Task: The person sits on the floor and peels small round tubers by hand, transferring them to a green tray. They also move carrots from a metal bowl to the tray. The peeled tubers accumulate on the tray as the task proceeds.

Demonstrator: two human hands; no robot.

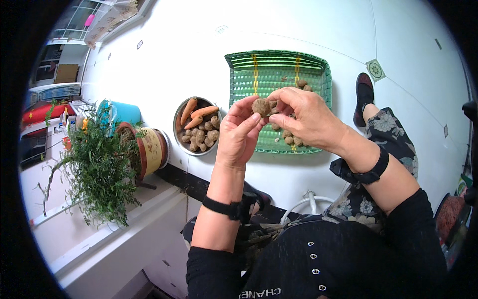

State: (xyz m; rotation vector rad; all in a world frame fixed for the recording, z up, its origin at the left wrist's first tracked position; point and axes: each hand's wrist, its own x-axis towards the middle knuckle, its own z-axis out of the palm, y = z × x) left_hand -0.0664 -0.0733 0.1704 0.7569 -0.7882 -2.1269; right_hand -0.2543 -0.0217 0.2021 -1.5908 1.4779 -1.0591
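Observation:
Both hands are raised over a green woven plastic basket (242, 80). My left hand (241, 130) pinches a round brown root vegetable (261, 107), possibly taro, between thumb and fingers. My right hand (304, 117) is at its right side, its thumb and fingers closed around a smaller brown piece (273, 104); whether the two pieces are joined I cannot tell. More brown tubers (288, 140) lie in the basket, partly hidden below my right hand. Left of the basket, a round metal bowl (178, 144) holds several similar tubers (200, 136) and carrots (204, 111).
A potted leafy plant (101, 168) and a turquoise bucket (125, 112) stand at the left on the white tiled floor (179, 48). White curved tubing (312, 200) is near my legs. A dark red-brown heap (450, 215) is at the far right edge.

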